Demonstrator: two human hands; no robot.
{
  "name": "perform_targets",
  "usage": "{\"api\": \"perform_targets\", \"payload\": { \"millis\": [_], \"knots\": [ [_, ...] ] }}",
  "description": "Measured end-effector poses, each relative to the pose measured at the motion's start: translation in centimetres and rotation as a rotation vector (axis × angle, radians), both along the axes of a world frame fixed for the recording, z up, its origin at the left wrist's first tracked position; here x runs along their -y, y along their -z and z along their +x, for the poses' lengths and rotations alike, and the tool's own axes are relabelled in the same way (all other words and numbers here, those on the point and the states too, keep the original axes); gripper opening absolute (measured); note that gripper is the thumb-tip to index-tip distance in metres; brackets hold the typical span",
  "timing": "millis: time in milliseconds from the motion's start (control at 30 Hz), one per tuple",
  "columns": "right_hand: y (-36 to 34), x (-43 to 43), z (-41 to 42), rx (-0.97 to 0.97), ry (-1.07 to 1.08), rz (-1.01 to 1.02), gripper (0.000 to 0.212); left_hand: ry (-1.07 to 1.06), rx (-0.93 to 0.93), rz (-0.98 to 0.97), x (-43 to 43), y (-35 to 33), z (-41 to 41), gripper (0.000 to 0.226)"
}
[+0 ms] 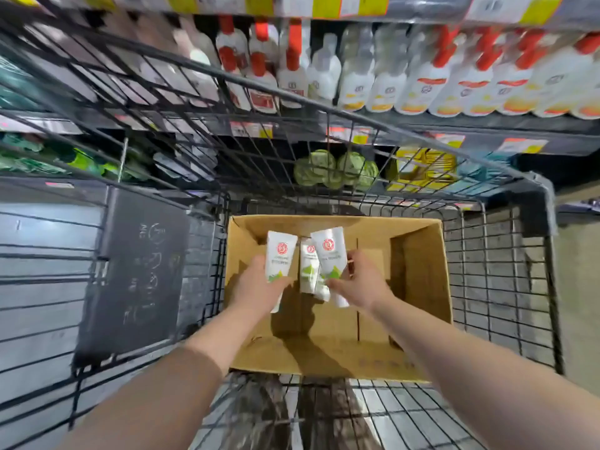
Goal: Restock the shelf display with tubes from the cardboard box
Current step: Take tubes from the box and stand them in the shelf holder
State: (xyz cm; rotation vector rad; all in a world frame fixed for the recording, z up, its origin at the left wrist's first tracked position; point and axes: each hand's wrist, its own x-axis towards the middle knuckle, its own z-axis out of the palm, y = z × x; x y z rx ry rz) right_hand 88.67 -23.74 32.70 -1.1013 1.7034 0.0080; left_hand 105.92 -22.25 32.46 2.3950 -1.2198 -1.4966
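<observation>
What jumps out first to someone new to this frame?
Two hands work over the open cardboard box, centre frame: the left hand grips one white tube, and the right hand holds a bunch of tubes. The box sits in a black wire cart, and white bottles with red caps fill the shelf above.

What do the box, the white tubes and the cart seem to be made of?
Box: brown cardboard, matte, with creased flaps. Tubes: probably soft plastic, smooth white printed skin, flat sealed ends. Cart: likely coated metal wire, a dark thin-barred grid.
</observation>
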Motion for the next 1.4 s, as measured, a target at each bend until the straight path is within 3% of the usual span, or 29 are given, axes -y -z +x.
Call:
{"api": "perform_targets", "payload": {
  "millis": [233, 733, 967, 1200, 1400],
  "knots": [
    [-9.9, 1.3, 1.5, 0.080, -0.133, -0.195, 0.032, -0.181, -0.020, -0.189, -0.6, -10.6, 1.0, 0.045],
    [-28.2, -0.1, 15.5, 0.301, -0.458, -0.544, 0.042, -0.600, 0.080, -0.627, -7.8, -29.4, 12.7, 0.027],
    [-34.0, -7.4, 27.2, 0.429, -0.546, -0.704, 0.031, -0.669, 0.115, -0.809, -17.9, -35.9, 24.4, 0.029],
    [-38.5, -18.8, 40.8, 0.574, -0.579, -0.732, 0.033, -0.757, 0.118, -0.953, -31.2, -40.7, 37.7, 0.027],
    [-41.7, -24.5, 48.1, 0.611, -0.635, -0.733, 0.032, -0.771, 0.090, -1.038, -37.5, -42.5, 44.2, 0.018]
  ]
}}
